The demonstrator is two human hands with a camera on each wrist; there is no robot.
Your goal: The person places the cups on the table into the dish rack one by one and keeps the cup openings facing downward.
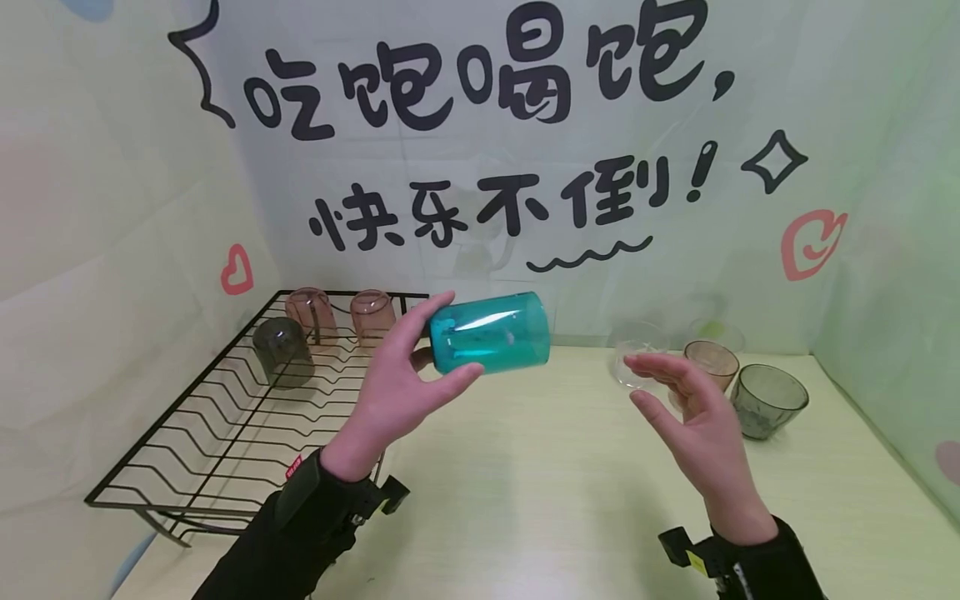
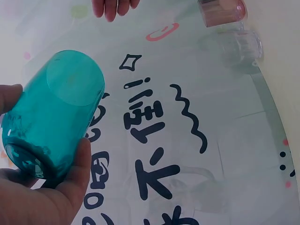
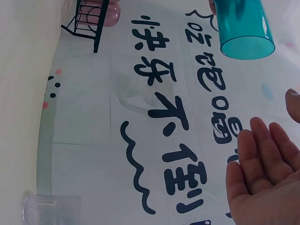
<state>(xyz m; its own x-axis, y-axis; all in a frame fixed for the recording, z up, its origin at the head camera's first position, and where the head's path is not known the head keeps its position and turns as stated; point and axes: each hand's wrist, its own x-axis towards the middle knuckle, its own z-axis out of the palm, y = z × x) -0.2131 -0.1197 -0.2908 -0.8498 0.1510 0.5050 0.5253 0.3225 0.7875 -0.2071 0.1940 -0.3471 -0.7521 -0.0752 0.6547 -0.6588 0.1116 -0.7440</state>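
My left hand (image 1: 397,379) grips a translucent teal cup (image 1: 495,333) by its base end, thumb along the near side. The cup lies nearly sideways in the air, its rim facing right. In the left wrist view the same teal cup (image 2: 56,112) shows its thick base close to the palm. My right hand (image 1: 701,425) is raised on the right, its fingers loosely bent and holding nothing. A gap separates it from the cup's rim. In the right wrist view the palm of the right hand (image 3: 267,173) faces up, below the cup (image 3: 246,33).
A black wire dish rack (image 1: 225,442) stands at the left, bearing two pink glasses (image 1: 372,315) and a dark grey glass (image 1: 283,354). Behind the right hand on the pale table (image 1: 510,500) are a clear glass (image 1: 626,362), a brownish glass (image 1: 712,360) and a grey-green glass (image 1: 768,400). A lettered sheet hangs behind.
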